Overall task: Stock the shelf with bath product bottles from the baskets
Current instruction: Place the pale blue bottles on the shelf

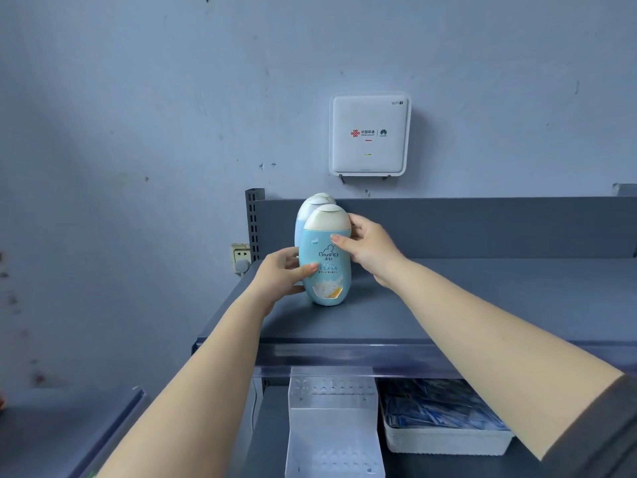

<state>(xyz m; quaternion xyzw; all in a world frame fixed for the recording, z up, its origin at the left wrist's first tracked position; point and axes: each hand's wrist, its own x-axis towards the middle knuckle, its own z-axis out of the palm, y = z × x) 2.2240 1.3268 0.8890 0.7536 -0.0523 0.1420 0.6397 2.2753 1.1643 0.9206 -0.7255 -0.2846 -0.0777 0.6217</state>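
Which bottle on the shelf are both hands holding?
The front bottle, teal with a printed label; left hand and right hand hold it, ahead of the paler ones.

Even, cool, moderately bright light; the source is not visible. Wall [172, 98] darkens toward the left edge. Soft shadows under the shelf [448, 305] front lip. Centre sharp; the near bottom corners are soft. Wide-angle bending at the edges. No strong glare.
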